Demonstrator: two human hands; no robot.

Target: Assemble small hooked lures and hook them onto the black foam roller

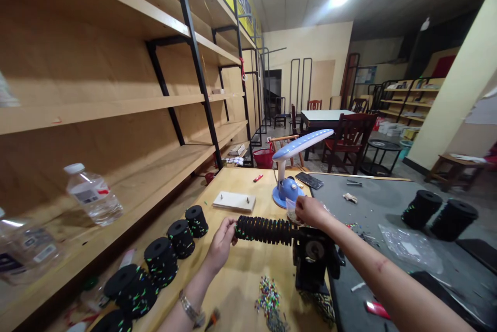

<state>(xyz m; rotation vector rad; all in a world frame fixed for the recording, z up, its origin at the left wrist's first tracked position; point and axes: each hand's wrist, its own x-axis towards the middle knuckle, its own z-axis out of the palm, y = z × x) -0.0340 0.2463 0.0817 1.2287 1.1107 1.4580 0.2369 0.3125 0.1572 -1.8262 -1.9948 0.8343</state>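
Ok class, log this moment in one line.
left hand: touching roll | right hand: by bag | machine: at roll's right end | coloured bits: heaped on table

Before the desk lamp (286,187) is the roll (266,229); farther before it, the bead pile (268,290); before it to the right, the machine (312,267); left of it, the pegged board (234,202); left and farther before, the row of spools (160,263); just right, the phone (309,181); well behind it, another table (328,114).
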